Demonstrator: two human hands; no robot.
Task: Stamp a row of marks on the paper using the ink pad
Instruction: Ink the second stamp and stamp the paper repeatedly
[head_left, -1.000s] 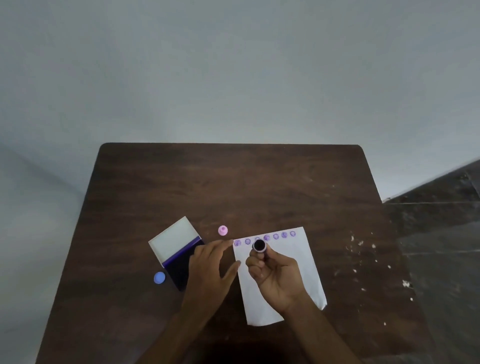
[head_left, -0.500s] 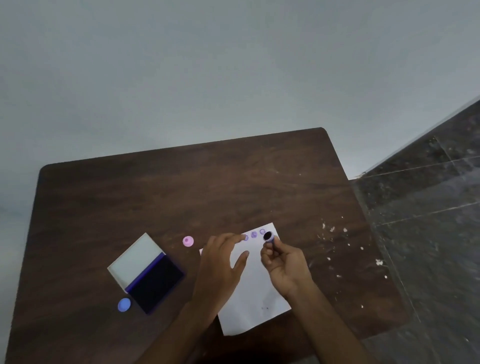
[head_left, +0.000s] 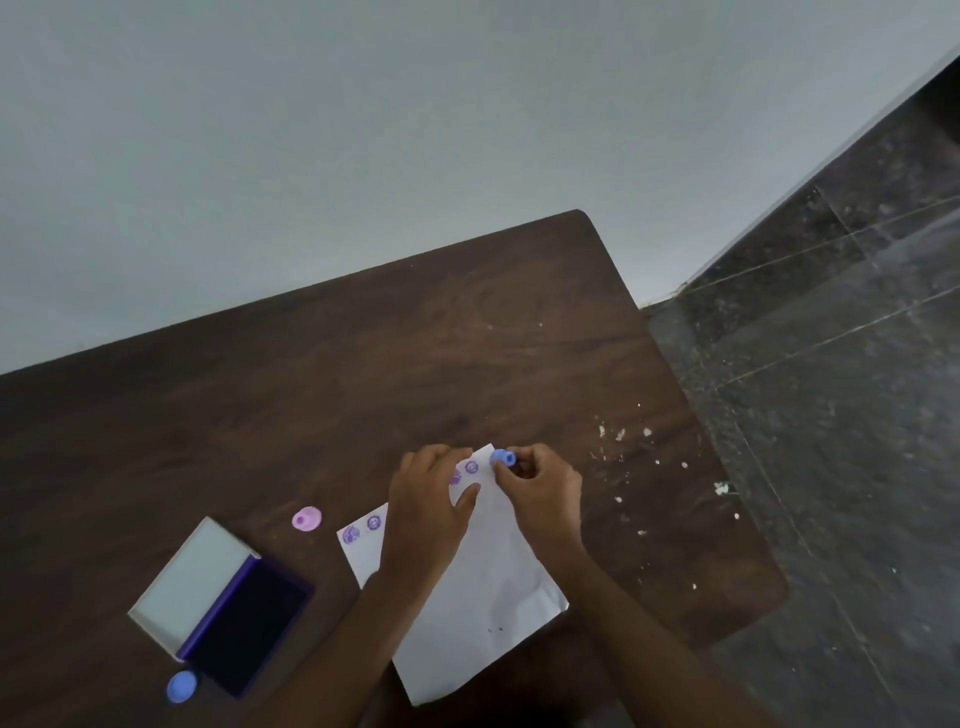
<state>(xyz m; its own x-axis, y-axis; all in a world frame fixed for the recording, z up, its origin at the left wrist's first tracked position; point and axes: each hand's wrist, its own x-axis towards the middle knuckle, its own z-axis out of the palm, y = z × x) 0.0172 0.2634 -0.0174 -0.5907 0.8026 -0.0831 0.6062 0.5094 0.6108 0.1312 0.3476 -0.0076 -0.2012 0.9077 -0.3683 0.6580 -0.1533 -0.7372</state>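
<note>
A white sheet of paper lies on the dark wooden table, with a row of purple round marks along its far edge. My left hand rests flat on the paper, fingers straight, and covers the middle of the row. My right hand pinches a small blue stamp at the paper's far right corner, just past the last mark. The open ink pad, dark purple with its pale lid folded back, sits to the left of the paper.
A pink stamp lies between the ink pad and the paper. A blue cap lies at the pad's near corner. White crumbs dot the table's right side. Beyond the right edge is dark tiled floor; a pale wall stands behind.
My right hand has carried the stamp along the row to the paper's far right corner. My left hand stayed on the paper. The camera swung right and tilted.
</note>
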